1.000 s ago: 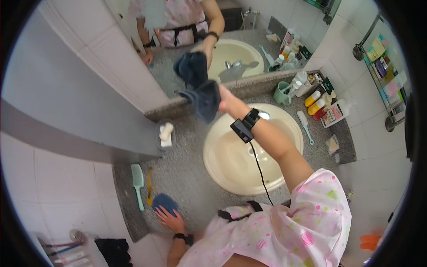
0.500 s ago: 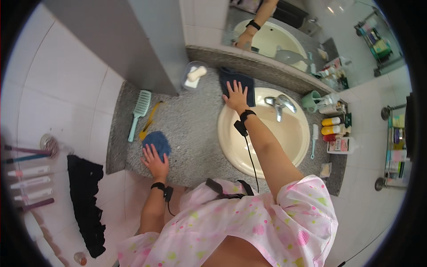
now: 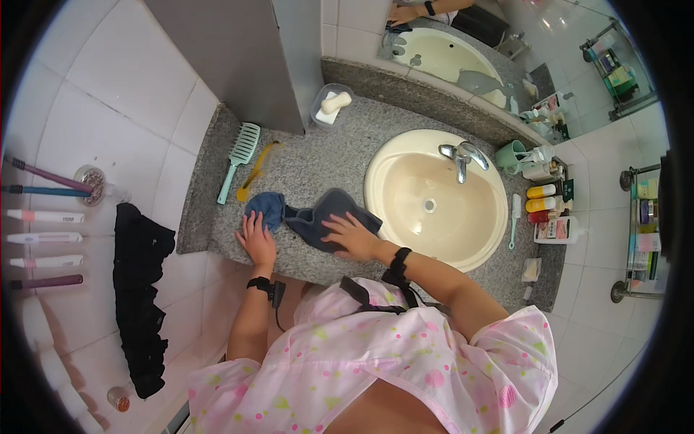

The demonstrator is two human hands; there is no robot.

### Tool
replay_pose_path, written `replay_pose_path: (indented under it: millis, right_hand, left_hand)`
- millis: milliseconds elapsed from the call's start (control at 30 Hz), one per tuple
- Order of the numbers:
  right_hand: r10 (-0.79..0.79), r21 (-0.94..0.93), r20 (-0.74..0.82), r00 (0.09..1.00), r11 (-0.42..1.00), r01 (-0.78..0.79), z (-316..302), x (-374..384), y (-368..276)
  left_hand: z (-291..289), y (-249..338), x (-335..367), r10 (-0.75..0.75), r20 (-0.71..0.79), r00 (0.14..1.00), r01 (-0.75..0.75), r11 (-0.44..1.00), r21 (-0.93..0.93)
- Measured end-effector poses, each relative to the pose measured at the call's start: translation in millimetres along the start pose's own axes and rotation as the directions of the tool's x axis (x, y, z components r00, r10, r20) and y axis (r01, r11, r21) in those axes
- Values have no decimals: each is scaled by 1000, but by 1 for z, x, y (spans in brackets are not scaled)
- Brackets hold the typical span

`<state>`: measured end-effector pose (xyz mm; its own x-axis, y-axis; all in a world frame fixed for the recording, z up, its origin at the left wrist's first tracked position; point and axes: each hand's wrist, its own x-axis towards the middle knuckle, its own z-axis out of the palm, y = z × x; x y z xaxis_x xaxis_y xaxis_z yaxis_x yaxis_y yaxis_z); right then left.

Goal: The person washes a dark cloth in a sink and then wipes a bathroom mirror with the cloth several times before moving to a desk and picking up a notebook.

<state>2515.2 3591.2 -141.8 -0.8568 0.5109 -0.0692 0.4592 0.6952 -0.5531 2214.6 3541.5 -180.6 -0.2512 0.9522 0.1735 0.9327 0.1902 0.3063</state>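
My left hand [image 3: 258, 244] lies open, its fingertips on a bunched blue cloth [image 3: 264, 207] at the counter's left front. My right hand [image 3: 354, 237] is spread flat on a darker grey-blue cloth [image 3: 335, 205], left of the cream sink basin [image 3: 379, 163]. A narrow dark strip runs between the two cloths; whether they are one piece I cannot tell. Behind the left hand lie a mint-green vented hairbrush [image 3: 243, 147] and a yellow strap-like thing [image 3: 256, 170].
A clear dish [image 3: 316, 110] with white soap stands at the back. The chrome faucet [image 3: 463, 155] rises behind the basin. To the right are a green cup [image 3: 510, 155], several bottles [image 3: 541, 205] and a small brush [image 3: 514, 220]. Black fabric [image 3: 141, 296] hangs on the left wall.
My right hand has come from behind the basin toward the front left, and the dark cloth has moved with it. My left hand stays at the blue cloth, which looks more bunched.
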Motion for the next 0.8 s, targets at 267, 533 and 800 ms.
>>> replay_pose_path:
  millis: [267,533,800]
  right_hand:
    - [342,-159,-221,913,911,-380,-14,45,33]
    - [282,-152,-323,904,927,-344,7,106,19]
    - [72,-100,-121,990,991,-84,37,18,-59]
  left_hand:
    - [-30,-43,-23,-333,-16,943,289,840,-459]
    - [-84,-39,-70,-321,-12,947,256,777,-576]
    - [-85,-11,-16,29,-70,997,-51,940,-339]
